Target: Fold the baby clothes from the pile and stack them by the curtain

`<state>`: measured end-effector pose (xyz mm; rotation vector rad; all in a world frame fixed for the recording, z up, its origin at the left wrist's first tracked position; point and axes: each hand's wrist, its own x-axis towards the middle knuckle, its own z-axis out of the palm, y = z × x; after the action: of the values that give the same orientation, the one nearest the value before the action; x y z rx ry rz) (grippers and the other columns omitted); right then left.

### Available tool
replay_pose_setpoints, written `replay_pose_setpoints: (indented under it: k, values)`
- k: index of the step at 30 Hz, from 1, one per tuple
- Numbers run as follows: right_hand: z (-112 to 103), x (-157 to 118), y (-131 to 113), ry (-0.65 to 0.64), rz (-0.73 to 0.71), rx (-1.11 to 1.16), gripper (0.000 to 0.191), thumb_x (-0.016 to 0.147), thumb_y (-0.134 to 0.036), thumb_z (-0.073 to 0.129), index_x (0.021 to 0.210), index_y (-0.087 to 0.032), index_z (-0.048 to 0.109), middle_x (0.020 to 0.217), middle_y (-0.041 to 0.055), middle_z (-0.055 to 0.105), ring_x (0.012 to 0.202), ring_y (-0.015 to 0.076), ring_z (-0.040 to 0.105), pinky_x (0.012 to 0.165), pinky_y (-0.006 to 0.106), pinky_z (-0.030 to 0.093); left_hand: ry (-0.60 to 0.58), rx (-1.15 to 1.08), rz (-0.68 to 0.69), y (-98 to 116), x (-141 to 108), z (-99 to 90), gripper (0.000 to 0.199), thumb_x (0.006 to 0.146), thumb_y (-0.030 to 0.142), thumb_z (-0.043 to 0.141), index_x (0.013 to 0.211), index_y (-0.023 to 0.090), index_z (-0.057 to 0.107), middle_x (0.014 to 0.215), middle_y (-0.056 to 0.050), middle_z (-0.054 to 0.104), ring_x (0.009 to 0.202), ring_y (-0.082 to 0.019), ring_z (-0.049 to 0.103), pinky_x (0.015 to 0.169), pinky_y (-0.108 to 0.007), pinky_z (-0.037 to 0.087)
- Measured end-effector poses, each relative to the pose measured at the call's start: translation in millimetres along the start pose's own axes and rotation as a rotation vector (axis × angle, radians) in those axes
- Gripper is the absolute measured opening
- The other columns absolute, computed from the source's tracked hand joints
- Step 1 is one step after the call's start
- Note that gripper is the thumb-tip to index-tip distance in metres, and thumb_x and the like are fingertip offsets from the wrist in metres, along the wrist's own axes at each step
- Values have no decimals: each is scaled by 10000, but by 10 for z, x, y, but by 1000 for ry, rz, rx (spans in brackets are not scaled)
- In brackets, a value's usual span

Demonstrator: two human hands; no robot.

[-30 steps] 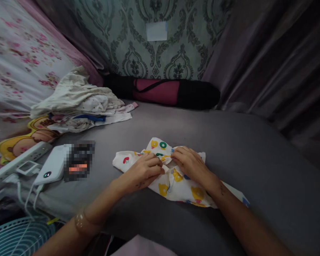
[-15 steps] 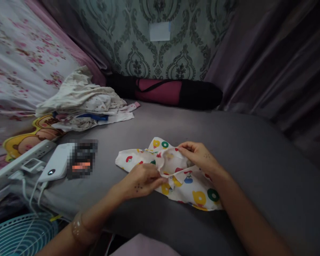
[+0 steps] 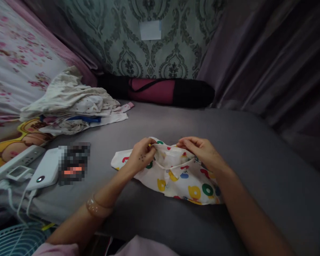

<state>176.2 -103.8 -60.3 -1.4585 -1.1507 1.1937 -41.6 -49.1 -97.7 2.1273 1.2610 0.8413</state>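
**Neckline of a printed garment, spread between two hands.**
The left hand (image 3: 141, 155) has shifted from the near rim to the left rim, leaving the opening (image 3: 173, 159) wider. Fingertips of both it and the right hand (image 3: 204, 153) are pinched on fabric. One garment (image 3: 176, 189) lies by the grey surface's (image 3: 229, 129) near edge; one rolled bag (image 3: 152, 91) lines the far edge.

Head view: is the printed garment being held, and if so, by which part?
Yes: the garment is held by its open edge, the left hand at its left side, the right hand at its right.
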Motion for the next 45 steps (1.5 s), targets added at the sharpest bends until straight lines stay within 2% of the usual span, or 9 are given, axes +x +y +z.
replay_pose_setpoints:
  k: [8, 13, 17, 22, 29, 33, 40, 42, 45]
  values:
    - [-501, -179, 265, -80, 137, -232, 223, 802, -385, 608, 895, -205, 702, 931, 64, 713, 893, 189, 650, 747, 292, 509, -341, -204, -207, -262, 232, -56, 282, 774, 340, 507, 907, 160, 678, 826, -48, 688, 703, -165, 620, 592, -234, 463]
    - [-463, -218, 404, -225, 135, -306, 275, 756, -329, 656, 994, -194, 677, 1013, 59, 687, 867, 173, 629, 712, 273, 488, -511, -204, -231, -246, 255, -150, 420, 824, 509, 481, 931, 152, 677, 806, -46, 667, 726, -176, 600, 589, -238, 442]
    - [-408, -193, 434, -340, 70, -268, 264, 779, -361, 635, 969, -182, 671, 896, 29, 671, 786, 149, 608, 679, 256, 469, -601, -175, -167, -254, 257, -275, 461, 793, 572, 546, 974, 167, 671, 855, -41, 654, 756, -174, 588, 600, -229, 431]
    - [-447, -180, 337, -294, 50, -416, 275, 779, -437, 613, 781, -167, 668, 696, 2, 601, 623, 123, 538, 551, 238, 416, -705, -261, -162, -385, 261, -394, 569, 674, 511, 718, 1126, 179, 626, 948, -49, 665, 781, -183, 616, 610, -229, 459]
    - [-504, -207, 100, -227, 67, -429, 374, 729, -538, 639, 845, -185, 689, 853, 44, 681, 779, 179, 622, 675, 271, 489, -676, -374, -98, -441, 302, -478, 364, 719, 456, 708, 932, 163, 685, 829, -15, 662, 738, -145, 595, 645, -231, 453]
    - [-500, -229, -65, -182, 124, -423, 407, 695, -565, 667, 857, -192, 669, 823, 38, 686, 700, 167, 634, 596, 261, 504, -590, -542, -82, -397, 313, -544, 295, 710, 406, 734, 834, 154, 641, 773, 3, 638, 702, -118, 582, 650, -227, 463]
    - [-566, -173, -430, -61, 9, -377, 388, 677, -534, 704, 882, -206, 683, 820, 39, 714, 729, 185, 662, 626, 277, 536, -547, -559, -43, -24, 424, -870, 316, 771, 445, 661, 911, 163, 685, 834, -41, 687, 711, -148, 621, 624, -246, 490]
    - [-611, -136, -600, -24, -66, -404, 329, 682, -500, 711, 843, -213, 699, 781, 32, 711, 697, 187, 655, 610, 289, 537, -471, -449, 36, 139, 539, -993, 326, 774, 455, 641, 901, 162, 705, 838, -49, 697, 722, -164, 625, 619, -250, 490]
    - [-702, -45, -919, 28, -172, -498, 258, 685, -463, 721, 794, -229, 709, 721, 20, 694, 622, 181, 628, 538, 297, 519, -208, -281, 209, 377, 815, -1149, 331, 766, 452, 620, 854, 147, 716, 799, -46, 692, 725, -173, 611, 608, -246, 475]
